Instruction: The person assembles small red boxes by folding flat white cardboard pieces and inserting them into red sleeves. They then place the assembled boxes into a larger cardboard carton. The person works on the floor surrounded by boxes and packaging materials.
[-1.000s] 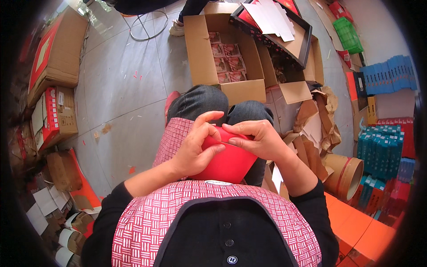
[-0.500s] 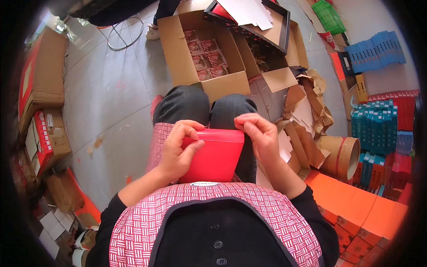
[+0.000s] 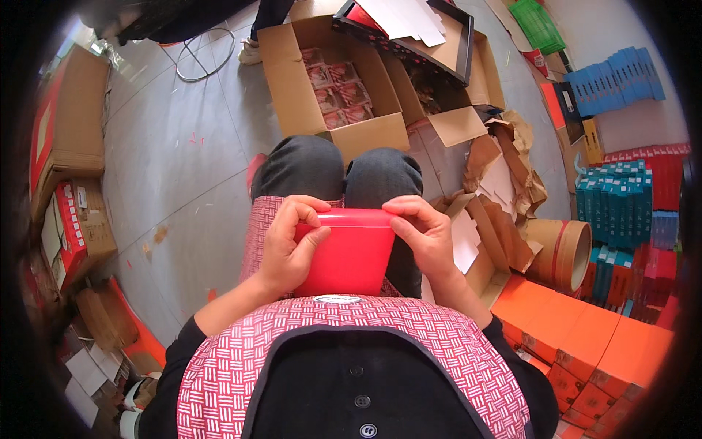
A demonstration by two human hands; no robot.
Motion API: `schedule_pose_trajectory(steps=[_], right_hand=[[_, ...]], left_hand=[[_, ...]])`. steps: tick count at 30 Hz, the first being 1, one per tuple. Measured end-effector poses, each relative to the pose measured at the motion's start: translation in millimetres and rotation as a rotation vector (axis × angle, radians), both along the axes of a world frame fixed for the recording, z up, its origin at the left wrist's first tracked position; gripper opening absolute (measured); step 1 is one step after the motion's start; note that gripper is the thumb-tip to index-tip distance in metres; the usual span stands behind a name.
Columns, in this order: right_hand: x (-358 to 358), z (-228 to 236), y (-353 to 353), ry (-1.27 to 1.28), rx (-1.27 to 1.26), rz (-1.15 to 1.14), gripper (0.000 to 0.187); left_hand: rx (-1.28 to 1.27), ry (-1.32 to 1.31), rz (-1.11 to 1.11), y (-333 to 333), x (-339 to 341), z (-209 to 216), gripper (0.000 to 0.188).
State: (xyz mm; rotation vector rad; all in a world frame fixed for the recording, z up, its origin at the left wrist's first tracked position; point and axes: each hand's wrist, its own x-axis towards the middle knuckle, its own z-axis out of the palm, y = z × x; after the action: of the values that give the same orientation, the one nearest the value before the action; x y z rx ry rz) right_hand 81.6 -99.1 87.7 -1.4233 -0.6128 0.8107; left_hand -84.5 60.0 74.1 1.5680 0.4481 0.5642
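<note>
The left hand [image 3: 287,245] is partly closed, pinching the upper left corner of a flat red piece [image 3: 344,260] with its thumb on the near face and its fingers curled at the top edge. The right hand [image 3: 424,234] pinches the upper right corner between thumb and forefinger, the other fingers bent. The piece lies over the person's lap, its top edge toward the knees and its lower edge against the patterned apron [image 3: 219,380]; a pale line runs just below the top edge. The 2 hands hide its upper corners.

Beyond the knees, an open carton [image 3: 373,139] stands on the grey floor [image 3: 175,146], with small red-and-white packs [image 3: 340,88] inside. Beside its right edge is a 2nd carton [image 3: 459,126]; a black-rimmed tray [image 3: 459,66] bearing white sheets [image 3: 406,20] lies slantwise across the tops, covering part of the openings. Another person's shoe [image 3: 250,51] is near the 1st carton's far left corner.

Crumpled brown paper [image 3: 523,146] and a round tan drum [image 3: 552,252] crowd the floor's right side, with orange boxes [image 3: 563,314] nearer and teal boxes [image 3: 614,201] farther right. A tall carton [image 3: 80,110] stands along the floor's left edge.
</note>
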Motion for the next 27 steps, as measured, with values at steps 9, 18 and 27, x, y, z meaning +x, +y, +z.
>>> schedule_pose_trajectory(steps=[9,18,27], right_hand=[[-17.1,-4.5,-2.0,-0.076,0.116,0.153,0.015],[-49.1,-21.5,4.5,-0.249,0.115,-0.009,0.015],[-56.4,-12.9,6.4,-0.314,0.126,-0.063,0.018]], left_hand=[[-0.103,-0.177,-0.029,-0.9,-10.7,2.1,0.023],[0.015,-0.062,-0.109,-5.2,-19.9,-18.0,0.035],[-0.12,-0.143,-0.07,-13.2,-20.9,-4.6,0.023]])
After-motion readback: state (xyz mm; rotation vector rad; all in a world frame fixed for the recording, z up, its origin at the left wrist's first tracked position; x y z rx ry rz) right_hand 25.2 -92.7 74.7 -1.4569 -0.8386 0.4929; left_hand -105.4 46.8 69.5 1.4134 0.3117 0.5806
